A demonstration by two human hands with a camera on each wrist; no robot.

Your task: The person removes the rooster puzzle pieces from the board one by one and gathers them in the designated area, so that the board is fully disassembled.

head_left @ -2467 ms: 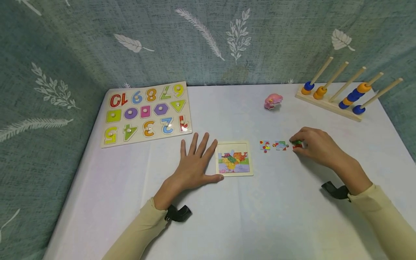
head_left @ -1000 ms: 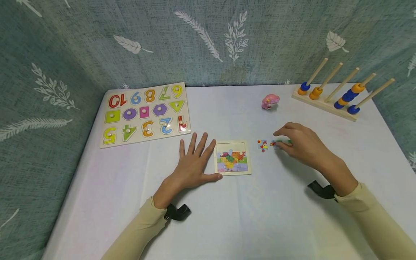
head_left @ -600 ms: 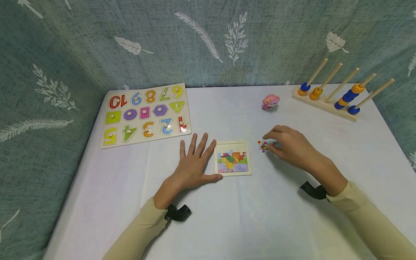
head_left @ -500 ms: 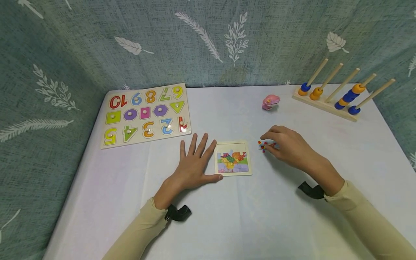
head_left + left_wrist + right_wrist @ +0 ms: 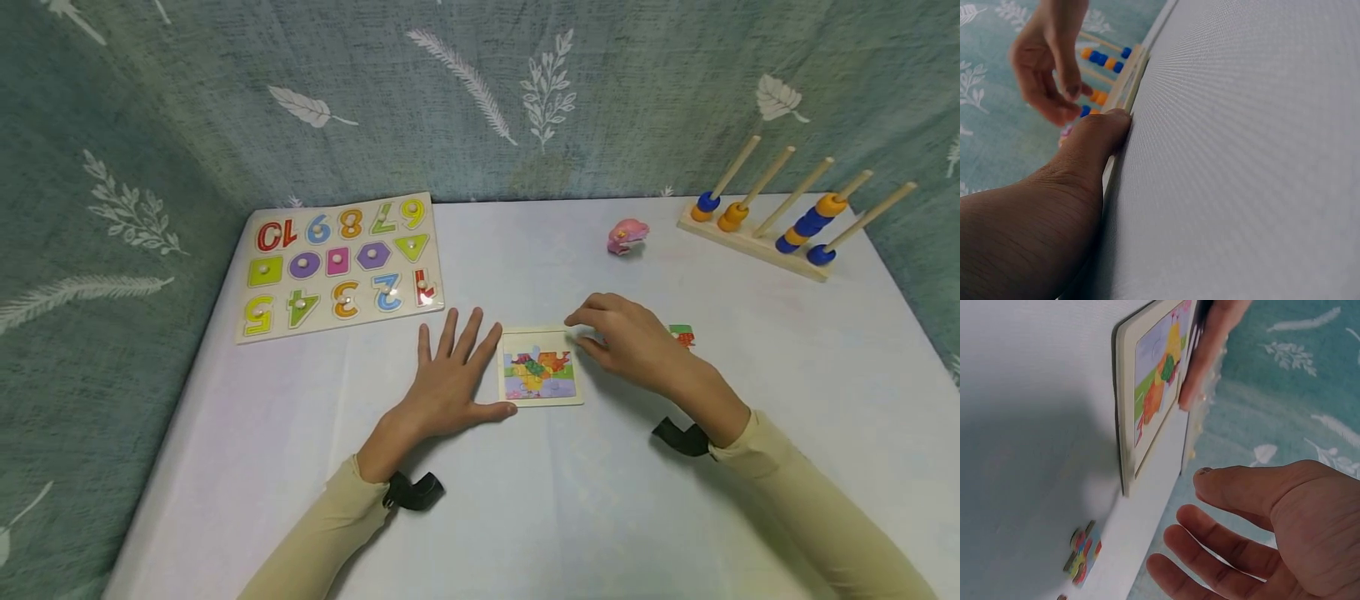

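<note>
Spreading flat, gripping nothing, the left hand (image 5: 446,392) is touching the left edge of a square cream puzzle frame (image 5: 532,340). The right hand (image 5: 630,342), fingers loose and holding nothing, is hovering near its far right corner. White tablecloth (image 5: 540,500) is stretching from the frame toward the person. Right of the frame, at least two multicoloured jigsaw pieces (image 5: 682,335) are lying; beyond, one five-peg wooden abacus (image 5: 757,248) is standing.

Plain beige long sleeves (image 5: 810,500), curved black wrist attachments (image 5: 417,492), bare left hand (image 5: 446,387), bare right hand (image 5: 626,337)
</note>
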